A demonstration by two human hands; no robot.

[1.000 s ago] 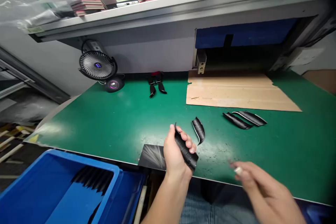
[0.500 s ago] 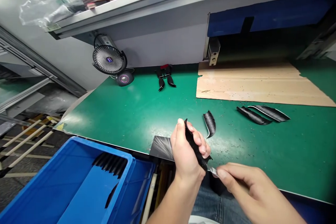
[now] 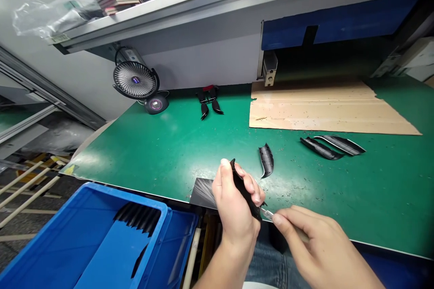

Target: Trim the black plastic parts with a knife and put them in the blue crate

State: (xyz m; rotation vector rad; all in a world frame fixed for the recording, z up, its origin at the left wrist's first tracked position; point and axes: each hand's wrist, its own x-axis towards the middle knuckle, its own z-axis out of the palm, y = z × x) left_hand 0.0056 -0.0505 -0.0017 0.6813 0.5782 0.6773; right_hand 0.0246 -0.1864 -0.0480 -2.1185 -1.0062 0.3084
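My left hand [image 3: 237, 203] is wrapped round a curved black part [image 3: 244, 192] above the front edge of the green table. From the right, my right hand [image 3: 308, 230] grips a knife [image 3: 267, 214] with a pale handle. The metal tip meets the lower end of the black part; the exact contact is too small to tell. Another curved black piece [image 3: 266, 160] lies just beyond my hands, and two longer black pieces [image 3: 321, 148] [image 3: 342, 144] lie side by side farther right.
Blue bin [image 3: 162, 226] holding black parts, lower left. Dark sheet [image 3: 202, 193] beside my left hand. Small fan [image 3: 136, 80] and black-and-red items [image 3: 209, 100] at the back. Cardboard [image 3: 325, 108] at the back right. Overhead shelf [image 3: 190, 6] spans the table.
The whole view has shifted slightly, with table items appearing a little farther left. Both hands keep their grips, and the knife stays at the lower end of the black part.
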